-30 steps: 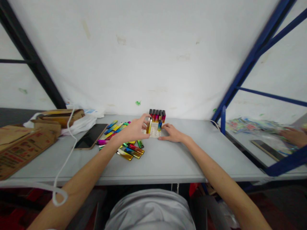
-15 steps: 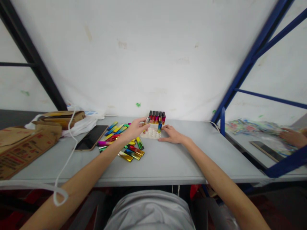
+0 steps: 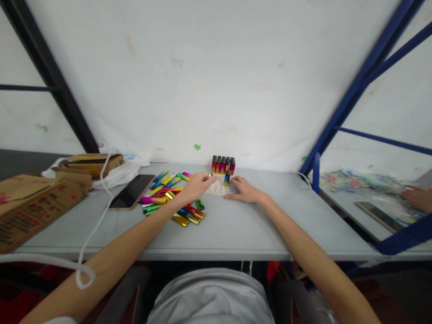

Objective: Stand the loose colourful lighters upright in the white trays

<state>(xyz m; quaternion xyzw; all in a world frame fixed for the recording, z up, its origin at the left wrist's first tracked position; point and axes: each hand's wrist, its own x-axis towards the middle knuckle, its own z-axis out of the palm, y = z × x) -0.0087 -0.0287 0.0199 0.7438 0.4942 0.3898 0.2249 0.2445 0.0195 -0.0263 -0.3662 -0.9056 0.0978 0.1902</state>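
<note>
My left hand [image 3: 198, 185] is closed on a lighter, its fingers pinched together over the left part of a pale tray [image 3: 216, 188] with small round holes. Only the lighter's metal-coloured top end [image 3: 211, 174] shows; my fingers hide the rest. My right hand [image 3: 245, 191] lies at the tray's right edge, thumb and fingers apart, touching its side. One blue and yellow lighter [image 3: 227, 180] stands upright at the tray's right side, close to my right fingertips. Loose shiny lighters in several colours [image 3: 191, 216] lie in a pile left of the tray, partly under my left forearm.
Behind the tray stands a block of upright red and purple lighters [image 3: 222, 165]. Farther left are a phone [image 3: 132, 192], white plastic [image 3: 116, 175] and cardboard boxes [image 3: 43, 202]. A white cable [image 3: 97, 220] hangs in front. Past the blue frame [image 3: 340, 117], another person's hand [image 3: 416, 198] shows.
My left hand has lowered the lighter toward the tray, and its fingers now cover most of it. The right hand stays at the tray's edge. The whole view has shifted slightly.
</note>
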